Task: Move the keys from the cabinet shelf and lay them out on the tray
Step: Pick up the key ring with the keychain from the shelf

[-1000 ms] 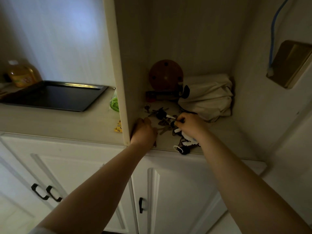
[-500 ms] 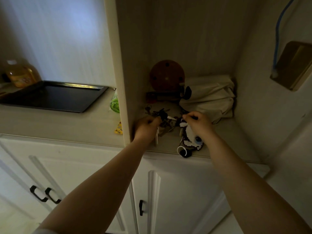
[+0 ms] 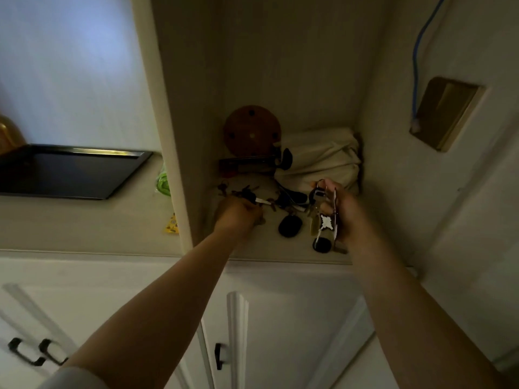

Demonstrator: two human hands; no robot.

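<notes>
A pile of dark keys (image 3: 247, 193) lies on the cabinet shelf (image 3: 280, 248), left of centre. My left hand (image 3: 238, 214) is closed over keys at the pile's near edge. My right hand (image 3: 344, 211) is lifted above the shelf, shut on a key bunch (image 3: 324, 217) with a black-and-white charm and a black fob hanging from it. A black oval fob (image 3: 290, 226) lies on the shelf between my hands. The black tray (image 3: 67, 171) sits on the counter at the left, with nothing seen in it.
At the shelf's back stand a round brown disc (image 3: 252, 131), a dark bar-shaped object (image 3: 247, 164) and a cream cloth bag (image 3: 320, 158). The cabinet's side panel (image 3: 171, 122) separates shelf and counter. A green item (image 3: 163, 182) and a yellow packet (image 3: 172, 224) lie on the counter.
My right hand has lifted the charm key bunch off the shelf and shifted right. My left hand has closed on keys at the pile's edge. The black oval fob now lies exposed.
</notes>
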